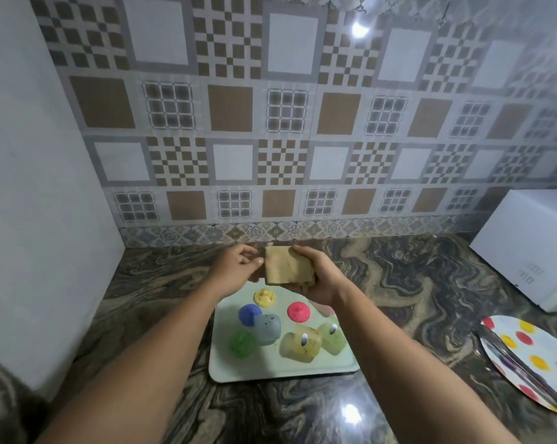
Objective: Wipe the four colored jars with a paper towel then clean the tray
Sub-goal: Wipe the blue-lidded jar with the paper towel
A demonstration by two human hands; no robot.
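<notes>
Both hands, left hand (238, 267) and right hand (318, 280), grasp a folded paper towel (288, 265) above the far edge of the tray (283, 371) on the counter (399, 283). Speckled jars (299, 342) lie tipped on the tray; wiping appears not yet begun, tray uncleaned.

We are looking at a home kitchen, standing at a counter (399, 283) of dark, swirled polished stone that runs back into a corner. Behind it the wall (270, 123) is covered in patterned tiles of brown, grey and white squares and checks, with a narrow ornamental border where it meets the counter, and a plain pale wall (30, 187) closes the left side. A white appliance (523, 245) stands at the right end of the counter, and near it lies a round plate (527, 357) with coloured dots.
</notes>
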